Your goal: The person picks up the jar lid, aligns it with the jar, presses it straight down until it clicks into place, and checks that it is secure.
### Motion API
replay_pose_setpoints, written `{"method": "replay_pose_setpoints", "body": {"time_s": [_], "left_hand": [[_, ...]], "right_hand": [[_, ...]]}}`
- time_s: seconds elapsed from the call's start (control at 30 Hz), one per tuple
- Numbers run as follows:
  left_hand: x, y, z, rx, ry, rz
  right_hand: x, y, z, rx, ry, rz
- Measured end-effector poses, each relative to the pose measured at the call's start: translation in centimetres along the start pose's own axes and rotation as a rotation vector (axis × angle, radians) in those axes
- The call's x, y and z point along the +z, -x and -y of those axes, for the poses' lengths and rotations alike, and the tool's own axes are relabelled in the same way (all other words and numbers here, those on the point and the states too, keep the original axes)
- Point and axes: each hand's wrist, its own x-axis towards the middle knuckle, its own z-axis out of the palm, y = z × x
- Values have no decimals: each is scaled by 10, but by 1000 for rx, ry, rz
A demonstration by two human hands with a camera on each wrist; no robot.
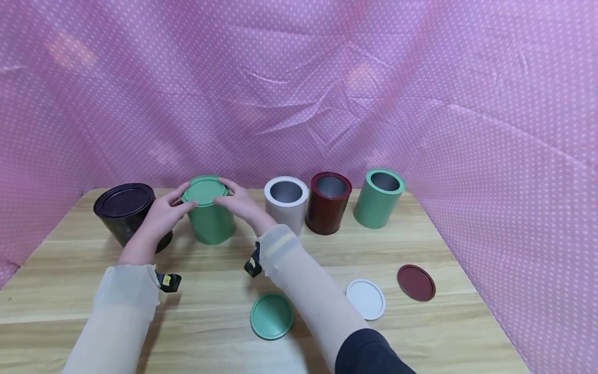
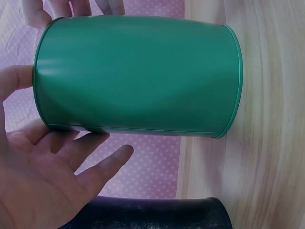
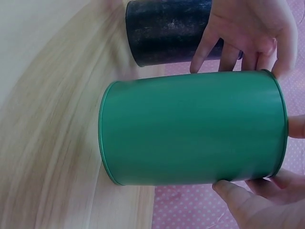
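Both hands grasp the rim of a green lid (image 1: 204, 190) that sits on top of a green can (image 1: 212, 224): the left hand (image 1: 163, 214) curls its thumb and fingers round the lid's left edge, and the right hand (image 1: 239, 203) does the same on the right edge, fingertips bent over the rim. From the left wrist view the palm lies open below the can's side while the thumb presses the lid end; from the right wrist view the fingertips (image 3: 228, 188) pinch the lid end of the can. Nearest on the wooden table (image 1: 420, 332) lies a loose green lid (image 1: 272, 315), flat, just beside the right forearm. To its right lies a white lid (image 1: 366, 299), and a little beyond that a dark red lid (image 1: 416, 282), all three apart from one another. Farther back, the held green can stands upright toward the left of the table. Just beside it on the left stands a black can (image 1: 126, 212) with its lid on, partly behind the left hand. To the right of the green can stand three open cans in a row: a white can (image 1: 286, 203), a dark red can (image 1: 328, 203) touching or nearly touching it, and a second green can (image 1: 379, 198). Behind everything hangs a pink dotted cloth (image 1: 299, 88).
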Motion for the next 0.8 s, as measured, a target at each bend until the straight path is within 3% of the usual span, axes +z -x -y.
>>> {"method": "replay_pose_setpoints", "body": {"time_s": [0.3, 0.8], "left_hand": [[-3, -9, 4, 17, 32, 13], [-2, -17, 3, -18, 93, 21]], "right_hand": [[3, -6, 2, 26, -23, -15], [8, -14, 5, 68, -40, -55]]}}
